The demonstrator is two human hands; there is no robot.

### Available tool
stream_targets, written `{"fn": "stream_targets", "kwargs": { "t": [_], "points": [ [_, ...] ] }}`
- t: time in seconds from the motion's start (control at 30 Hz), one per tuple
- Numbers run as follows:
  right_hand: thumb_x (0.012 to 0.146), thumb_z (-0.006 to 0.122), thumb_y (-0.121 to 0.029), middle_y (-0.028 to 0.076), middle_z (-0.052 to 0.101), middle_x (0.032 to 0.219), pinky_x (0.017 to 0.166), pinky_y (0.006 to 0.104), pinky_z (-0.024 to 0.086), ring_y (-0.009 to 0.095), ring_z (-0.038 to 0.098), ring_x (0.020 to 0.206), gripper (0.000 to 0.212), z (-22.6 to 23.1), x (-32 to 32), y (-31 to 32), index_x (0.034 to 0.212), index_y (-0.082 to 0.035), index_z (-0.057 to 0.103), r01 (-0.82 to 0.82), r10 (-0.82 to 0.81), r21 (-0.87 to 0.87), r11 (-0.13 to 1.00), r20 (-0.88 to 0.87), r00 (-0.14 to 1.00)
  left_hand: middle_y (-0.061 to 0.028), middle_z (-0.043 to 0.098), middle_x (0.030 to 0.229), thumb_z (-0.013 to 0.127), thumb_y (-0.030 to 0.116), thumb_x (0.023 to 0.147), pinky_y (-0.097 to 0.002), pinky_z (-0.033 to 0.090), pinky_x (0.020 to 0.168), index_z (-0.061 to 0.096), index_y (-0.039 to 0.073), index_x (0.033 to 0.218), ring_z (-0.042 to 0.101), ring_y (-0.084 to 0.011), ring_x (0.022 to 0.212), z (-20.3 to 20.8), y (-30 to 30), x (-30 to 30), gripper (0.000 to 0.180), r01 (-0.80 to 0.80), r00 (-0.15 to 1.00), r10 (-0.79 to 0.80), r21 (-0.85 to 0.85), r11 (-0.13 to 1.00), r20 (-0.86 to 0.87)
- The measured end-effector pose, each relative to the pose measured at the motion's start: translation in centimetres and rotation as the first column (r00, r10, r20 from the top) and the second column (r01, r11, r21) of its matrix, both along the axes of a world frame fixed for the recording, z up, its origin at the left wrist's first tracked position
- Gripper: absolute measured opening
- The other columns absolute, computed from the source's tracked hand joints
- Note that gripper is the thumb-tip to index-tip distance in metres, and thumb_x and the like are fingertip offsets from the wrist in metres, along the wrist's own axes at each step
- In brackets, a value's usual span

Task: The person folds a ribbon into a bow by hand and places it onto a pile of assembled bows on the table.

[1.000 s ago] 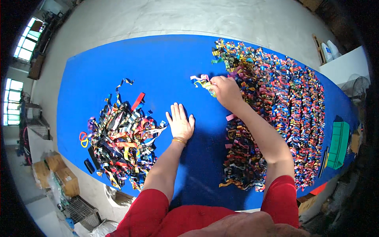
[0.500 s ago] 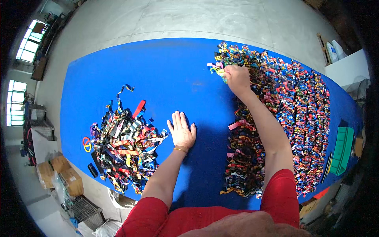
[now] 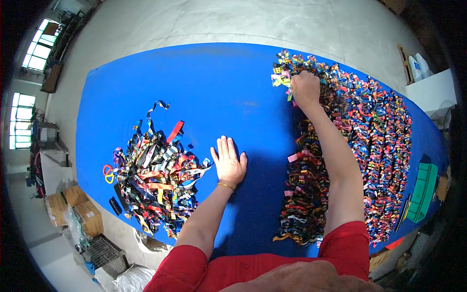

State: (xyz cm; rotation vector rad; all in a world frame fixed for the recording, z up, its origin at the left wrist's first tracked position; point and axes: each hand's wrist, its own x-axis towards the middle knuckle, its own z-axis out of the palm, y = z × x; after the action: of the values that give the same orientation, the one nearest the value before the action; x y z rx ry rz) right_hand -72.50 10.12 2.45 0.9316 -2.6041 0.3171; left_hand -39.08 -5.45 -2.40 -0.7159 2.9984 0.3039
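Observation:
My left hand [image 3: 229, 161] lies flat and open on the blue tabletop [image 3: 194, 78], fingers spread. Just left of it is a loose heap of short coloured straps [image 3: 158, 177], tangled together, with one red strap [image 3: 175, 131] sticking up at its far side. My right hand [image 3: 306, 89] reaches across to the far end of the nearest of several tight rows of bundled straps [image 3: 299, 190]. Its fingers are curled closed among the bundles, beside a lime-green strap [image 3: 290, 94] and a pink strap [image 3: 277, 78]. The fingertips are hidden, so what they grip cannot be made out.
More packed rows [image 3: 374, 146] extend to the right. Near the table's right edge sits a green tray [image 3: 422, 192]. At the heap's left are red and yellow loops [image 3: 108, 173] and a black object [image 3: 115, 205]. Cardboard boxes [image 3: 87, 219] and a wire basket [image 3: 104, 255] stand off the table, lower left.
The view has shifted slightly. My right hand has moved a little farther away and to the right, still closed at the row's far end. My left hand stays flat on the table.

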Motion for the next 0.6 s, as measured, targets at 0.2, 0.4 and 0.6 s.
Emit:
{"fn": "stream_targets", "kwargs": {
  "t": [0.2, 0.4, 0.6],
  "points": [
    [0.085, 0.066, -0.016, 0.010, 0.063, 0.092, 0.085, 0.0476, 0.048, 0.032, 0.063, 0.096, 0.008, -0.6, -0.7, 0.1, 0.081, -0.010, 0.068, 0.001, 0.005, 0.082, 0.997, -0.070, 0.998, -0.0239, 0.026, 0.171, 0.052, 0.045, 0.101, -0.0632, 0.009, 0.127, 0.034, -0.004, 0.160, 0.018, -0.0400, 0.160, 0.0, 0.1, -0.1, 0.078, 0.006, 1.000, -0.006, -0.007, 1.000, -0.014],
    [0.086, 0.071, -0.019, 0.009, 0.063, 0.094, 0.084, 0.0473, 0.047, 0.031, 0.062, 0.096, 0.009, -0.9, -1.0, 0.0, 0.088, -0.011, 0.067, 0.035, -0.027, 0.077, 0.996, -0.104, 0.994, -0.0241, 0.027, 0.170, 0.053, 0.044, 0.100, -0.0637, 0.009, 0.127, 0.035, -0.004, 0.160, 0.018, -0.0401, 0.160, 0.0, 0.1, 0.0, 0.079, 0.002, 1.000, -0.002, 0.000, 1.000, -0.017],
    [0.087, 0.067, -0.016, 0.008, 0.063, 0.091, 0.083, 0.0464, 0.047, 0.030, 0.063, 0.094, 0.004, -0.7, -1.4, -0.1, 0.088, -0.012, 0.067, -0.028, 0.027, -0.010, 1.000, -0.097, 0.995, -0.0242, 0.027, 0.170, 0.053, 0.044, 0.100, -0.0636, 0.008, 0.127, 0.035, -0.004, 0.160, 0.018, -0.0402, 0.160, 0.2, 0.0, 0.0, 0.079, 0.003, 1.000, -0.003, -0.002, 1.000, -0.021]
  ]
}}
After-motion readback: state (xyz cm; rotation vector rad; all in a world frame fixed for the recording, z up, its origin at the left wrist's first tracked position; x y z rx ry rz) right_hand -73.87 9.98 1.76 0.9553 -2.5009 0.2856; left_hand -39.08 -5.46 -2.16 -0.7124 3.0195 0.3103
